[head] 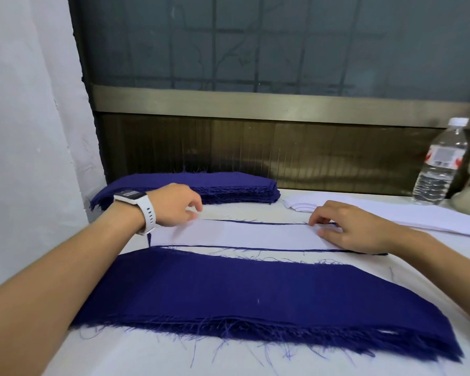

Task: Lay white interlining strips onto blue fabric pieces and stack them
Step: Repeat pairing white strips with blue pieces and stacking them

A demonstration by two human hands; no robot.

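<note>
the table (418,280) carries a near blue stack (228,289) just below both hands and a far blue stack (228,183) beyond the left hand (174,207). between the hands the white interlining strip (242,234) lies flat on a blue piece (255,249). the right hand (356,229) pinches the strip's right end with curled fingers. the left hand's bent fingertips meet its left end; whether they pinch, i cannot tell. a bottle (440,164) stands beyond the right hand.

The near cloth pile (228,294) is dark blue with loose blue threads. The far cloth pile (228,183) is dark blue too. The strip (242,234) is white, with thin blue lines along its edges. The desk (120,354) and watch band (148,213) are white. The bottle (440,169) is clear, with a white cap and a red and white label.
</note>
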